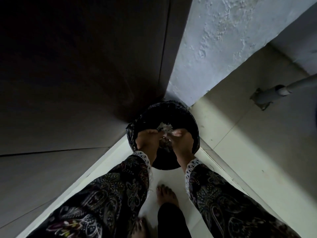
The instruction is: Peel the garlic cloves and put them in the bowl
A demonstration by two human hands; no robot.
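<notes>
— While both hands hang over that black-lined bin point(188, 117) in the corner, which step would you say is in hand?

— Clearing the waste, I think. The left hand point(148, 140) and the right hand point(182, 141) are close together above the bin's mouth, fingertips nearly meeting, and pale papery scraps point(163, 128) show between and just beyond them. They look like garlic skins being shaken or rubbed off.

— Are the hands gripping anything?

— I cannot tell. It is dim, and the spot between them is blurred. The fingers seem bent inward, but whether they pinch skins or simply brush against each other is not clear.

— And the garlic cloves, the bowl?

— Neither is in view. Only the bin, the light tiled floor point(171, 177), a rough wall point(223, 48), the patterned sleeves and bare feet.

— So how far along?

— Judging by skins going into a bin, the peeling is likely done or nearly so.

— Next move?

— Getting the last flakes off the fingers over the liner, so none drift onto the tiles, then going back to wherever the bowl stands.
</notes>
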